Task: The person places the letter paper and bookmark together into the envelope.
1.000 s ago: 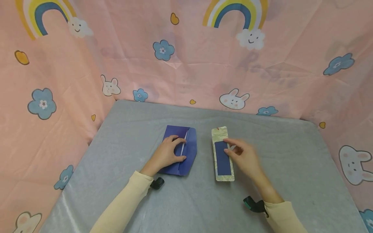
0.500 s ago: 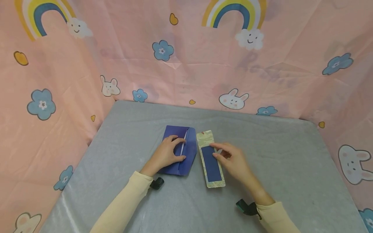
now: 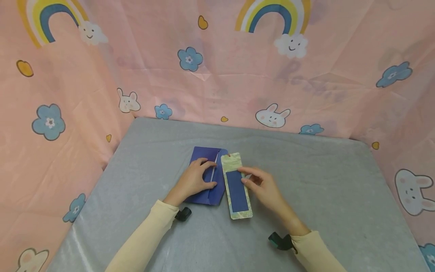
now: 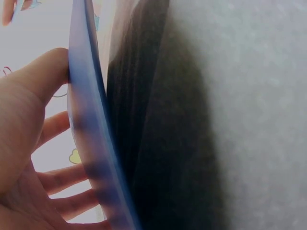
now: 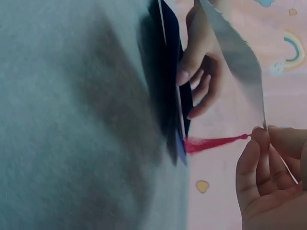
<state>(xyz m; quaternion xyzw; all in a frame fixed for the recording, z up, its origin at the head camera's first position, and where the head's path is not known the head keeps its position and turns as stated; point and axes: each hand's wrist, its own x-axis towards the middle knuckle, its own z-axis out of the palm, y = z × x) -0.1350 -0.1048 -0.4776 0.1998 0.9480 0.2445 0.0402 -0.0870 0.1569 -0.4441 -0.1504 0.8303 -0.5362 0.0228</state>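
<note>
I identify two items over the grey surface [image 3: 306,189]. Item one: a purple-blue envelope [image 3: 208,176], flap [image 3: 219,194] open to the right, a thin white strip [image 3: 213,173] showing along the slit. In the left wrist view I see its dark underside and shadow; I cannot confirm full surface contact. Item two: a long, round-cornered card [image 3: 232,164], pale green border, dark blue panel [image 3: 237,192], far end leaning left. Its left edge overlaps the flap in my head view; the right wrist view shows it raised, clear of the envelope, a red tassel [image 5: 216,143] hanging beneath.
</note>
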